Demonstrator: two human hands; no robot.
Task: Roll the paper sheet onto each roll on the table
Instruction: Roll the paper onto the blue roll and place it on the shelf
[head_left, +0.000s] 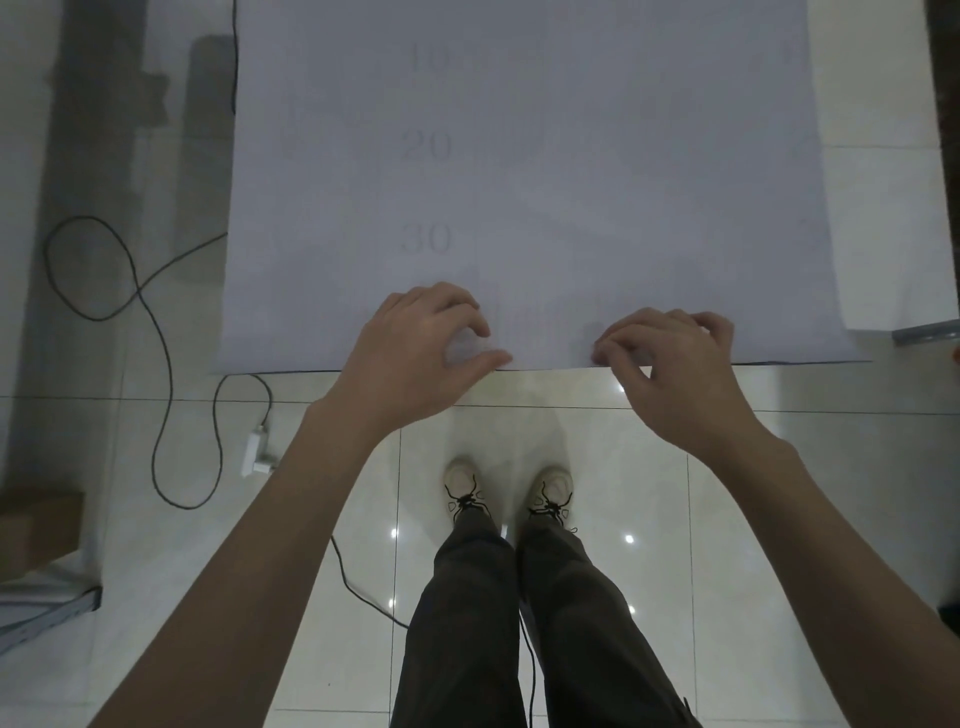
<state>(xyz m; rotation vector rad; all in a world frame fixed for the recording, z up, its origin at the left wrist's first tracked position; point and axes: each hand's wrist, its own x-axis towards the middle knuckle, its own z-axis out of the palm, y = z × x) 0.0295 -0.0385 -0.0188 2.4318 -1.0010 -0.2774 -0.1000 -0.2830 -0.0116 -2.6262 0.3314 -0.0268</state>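
A large white paper sheet (519, 171) lies flat in front of me, with faint numbers 10, 20 and 30 showing through its middle. Its near edge runs straight across just past my hands. My left hand (415, 353) sits at that edge left of centre, fingers curled onto the paper and thumb along the edge. My right hand (675, 364) is right of centre, with curled fingertips on top of the sheet and the thumb at the edge below them. No roll is visible; whatever is under the sheet is hidden.
A black cable (156, 322) loops over the tiled floor at the left and ends at a white adapter (255, 452). A cardboard box (39, 530) and a metal frame (47, 613) sit at the lower left. My shoes (509, 488) stand close to the sheet's edge. A white slab (893, 218) lies at the right.
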